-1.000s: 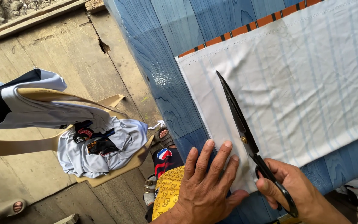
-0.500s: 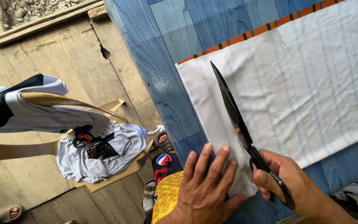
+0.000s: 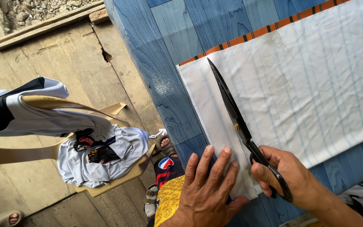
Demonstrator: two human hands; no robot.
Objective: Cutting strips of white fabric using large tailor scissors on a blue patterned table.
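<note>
The right hand's grip [image 3: 288,174] is clenched through the black loops of a pair of long dark scissors [image 3: 236,120], whose blades lie nearly together and point toward 11 o'clock across a white cloth with faint blue stripes [image 3: 299,84]. The left hand [image 3: 209,189] is released, fingers spread, palm flat on the cloth's near corner just at 9 o'clock of the scissor handles. The cloth lies spread on a blue wood-grain worktop [image 3: 169,54], an orange strip showing along its far edge. At 9 o'clock, on the plank floor, a tan plastic chair [image 3: 43,147] carries pale garments [image 3: 101,155].
</note>
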